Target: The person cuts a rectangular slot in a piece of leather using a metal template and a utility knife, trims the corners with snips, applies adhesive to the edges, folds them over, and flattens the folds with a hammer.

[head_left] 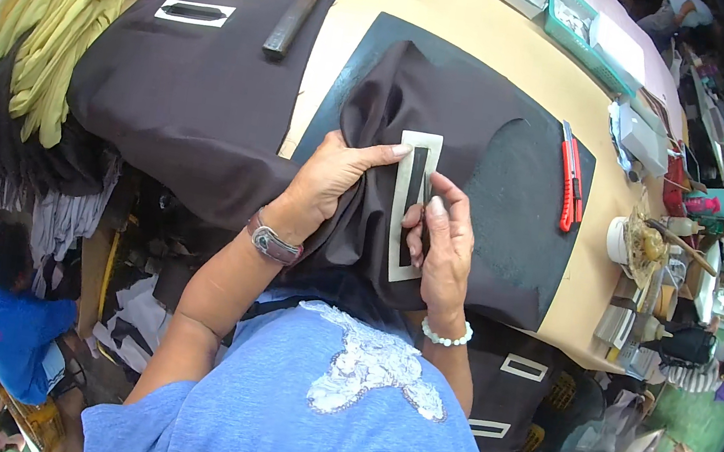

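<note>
Dark brown fabric (472, 131) lies bunched on a black board (517, 239), with a pale rectangular patch (399, 213) framing a dark slot. My left hand (326, 189) grips the fabric, thumb pressed on the patch's upper left edge. My right hand (439, 255) is at the patch's right side, fingers curled around a thin dark item in or beside the slot, too small to identify. A red box cutter (569, 181) lies right of the fabric. Another fabric piece (188, 81) with a similar patch (192, 12) is at the left, with a hammer (294, 18) on its edge.
Yellow and dark cloth (49, 16) is piled at the left. Trays and boxes (584, 31) line the tan table's (588, 295) back and right. A pot with tools (642, 242) stands at right. More patched fabric (504, 403) hangs below. A person in blue (18, 335) is at lower left.
</note>
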